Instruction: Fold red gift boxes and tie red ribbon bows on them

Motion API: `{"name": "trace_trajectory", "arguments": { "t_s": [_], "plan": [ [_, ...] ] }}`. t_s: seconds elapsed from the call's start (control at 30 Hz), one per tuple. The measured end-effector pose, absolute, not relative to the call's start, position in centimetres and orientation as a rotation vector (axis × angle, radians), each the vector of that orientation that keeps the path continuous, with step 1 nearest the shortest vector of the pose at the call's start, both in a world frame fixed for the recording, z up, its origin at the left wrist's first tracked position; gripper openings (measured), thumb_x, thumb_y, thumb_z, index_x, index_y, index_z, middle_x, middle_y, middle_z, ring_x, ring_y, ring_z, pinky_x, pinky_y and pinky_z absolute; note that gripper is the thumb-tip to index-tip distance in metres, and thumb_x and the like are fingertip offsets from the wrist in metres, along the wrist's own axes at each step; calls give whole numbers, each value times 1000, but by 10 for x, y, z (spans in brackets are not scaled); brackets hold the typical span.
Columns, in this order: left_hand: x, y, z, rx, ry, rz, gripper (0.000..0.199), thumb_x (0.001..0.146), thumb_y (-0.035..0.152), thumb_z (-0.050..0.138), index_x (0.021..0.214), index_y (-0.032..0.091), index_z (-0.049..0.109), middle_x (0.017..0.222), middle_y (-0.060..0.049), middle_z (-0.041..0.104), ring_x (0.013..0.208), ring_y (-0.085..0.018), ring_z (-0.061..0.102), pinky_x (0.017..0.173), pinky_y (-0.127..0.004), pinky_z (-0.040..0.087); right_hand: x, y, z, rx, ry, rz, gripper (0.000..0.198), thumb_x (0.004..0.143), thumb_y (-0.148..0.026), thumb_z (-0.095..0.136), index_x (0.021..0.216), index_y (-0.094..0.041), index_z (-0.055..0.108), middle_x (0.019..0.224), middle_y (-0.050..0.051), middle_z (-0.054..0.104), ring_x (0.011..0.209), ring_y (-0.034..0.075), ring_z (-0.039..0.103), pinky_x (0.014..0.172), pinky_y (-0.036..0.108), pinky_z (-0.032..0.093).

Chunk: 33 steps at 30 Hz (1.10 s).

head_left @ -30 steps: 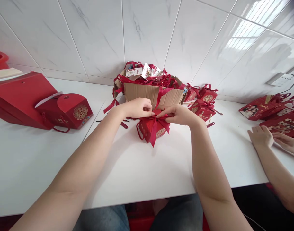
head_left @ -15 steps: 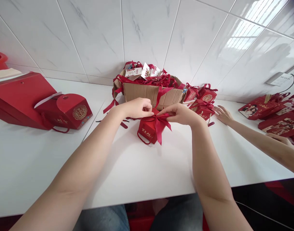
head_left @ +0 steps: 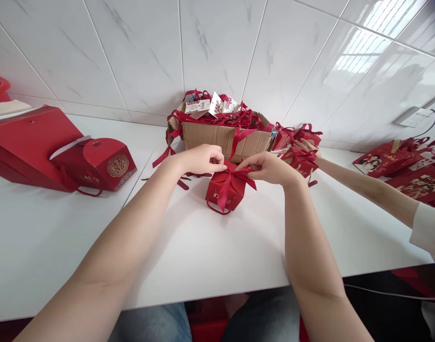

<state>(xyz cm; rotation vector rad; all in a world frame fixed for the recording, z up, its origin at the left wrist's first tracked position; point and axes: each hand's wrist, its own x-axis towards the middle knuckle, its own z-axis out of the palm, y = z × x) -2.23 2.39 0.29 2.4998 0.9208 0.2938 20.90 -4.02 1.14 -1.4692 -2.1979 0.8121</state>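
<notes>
My left hand [head_left: 205, 160] and right hand [head_left: 269, 168] pinch the red ribbon bow [head_left: 224, 191] from opposite sides, probably to steady it atop the red gift box [head_left: 236, 193], centred before me on the tabletop [head_left: 217, 256] within easy reach.

The small box [head_left: 236, 193] is red with gold lettering, its ribbon [head_left: 224, 195] crimson; the larger box [head_left: 98, 164] bears a round gold emblem on red. The worktop [head_left: 217, 256] is plain white, the carton [head_left: 212, 140] brown, the wall tiles [head_left: 139, 57] white with grey veining.
</notes>
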Motion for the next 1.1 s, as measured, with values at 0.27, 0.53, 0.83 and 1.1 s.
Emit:
{"name": "trace_trajectory", "arguments": {
  "t_s": [0.27, 0.53, 0.83, 1.1],
  "plan": [
    [-22, 22, 4, 2487, 937, 294, 33, 80, 48, 53, 67, 19, 57, 95, -3, 58, 62, -11, 51, 55, -26, 40, 214, -37, 8, -1446, -2187, 787, 35, 71, -19, 53, 99, -22, 75, 56, -5, 41, 53, 8, 31, 50, 24, 26],
    [-23, 21, 5, 2473, 953, 265, 30, 79, 47, 54, 68, 20, 61, 97, -4, 60, 62, -12, 54, 54, -28, 39, 215, -35, 6, -1421, -2080, 864, 34, 69, -18, 54, 96, -19, 75, 70, 0, 60, 62, 10, 46, 57, 23, 37],
    [-21, 18, 5, 2451, 1088, 248, 36, 80, 53, 50, 67, 20, 55, 88, -4, 62, 54, -12, 50, 47, -28, 36, 220, -34, 3, -1482, -2050, 761, 26, 74, -29, 64, 96, -19, 74, 65, -1, 55, 60, 10, 45, 56, 25, 37],
    [-20, 15, 9, 2481, 979, 451, 32, 76, 45, 59, 100, 25, 64, 106, -4, 58, 82, -17, 58, 65, -27, 44, 222, -42, 13, -1508, -1906, 600, 28, 79, -40, 65, 97, -19, 70, 87, 5, 68, 71, 14, 56, 60, 26, 43]
  ]
}}
